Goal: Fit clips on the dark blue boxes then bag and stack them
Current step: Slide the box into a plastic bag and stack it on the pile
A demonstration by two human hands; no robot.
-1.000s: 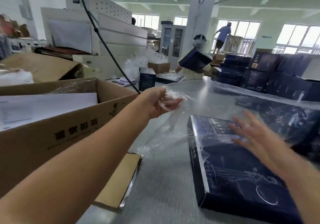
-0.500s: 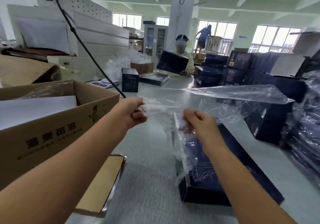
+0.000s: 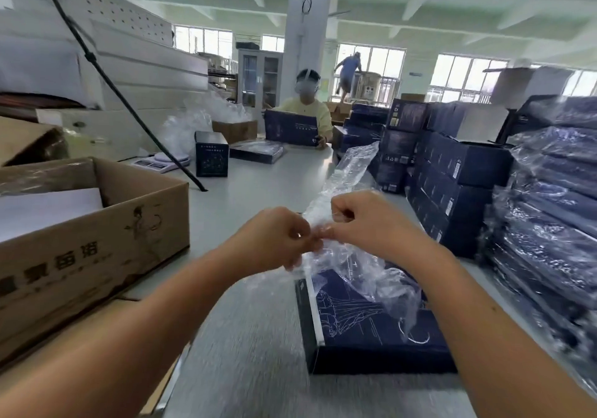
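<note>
Both hands meet above the grey surface (image 3: 252,337) — the left hand (image 3: 274,240) and the right hand (image 3: 361,220), fingers curled, pinching a crinkled clear plastic bag (image 3: 342,191) that rises in a rumpled strip and trails down glossy over a flat, rectangular dark blue box (image 3: 365,330) printed with fine white line art. To the left sits an open brown cardboard carton (image 3: 97,249); to the right, stacks of film-wrapped dark boxes (image 3: 549,224).

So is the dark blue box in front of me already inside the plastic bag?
No, the dark blue box lies bare on the table while both hands hold the plastic bag above it.
</note>
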